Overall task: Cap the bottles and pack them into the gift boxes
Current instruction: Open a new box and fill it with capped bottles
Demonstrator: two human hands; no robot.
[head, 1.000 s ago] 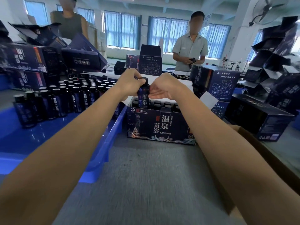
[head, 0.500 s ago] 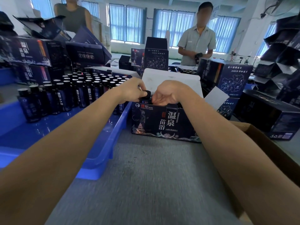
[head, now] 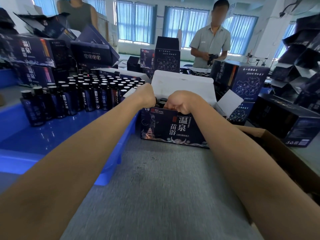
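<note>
The left hand (head: 147,96) and right hand (head: 180,103) curl into the open gift box (head: 173,125); whether they hold anything is hidden. Left of them, bottles (head: 83,99) fill a blue tray (head: 52,135) on the grey table (head: 164,179), with curtained windows (head: 135,23) beyond.

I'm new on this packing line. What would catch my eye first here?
Centre stage, the left hand and right hand meet over the open gift box on the grey table, dark caps showing inside. Left of it, a blue tray holds rows of dark capped bottles. More dark boxes pile up behind the tray.
</note>
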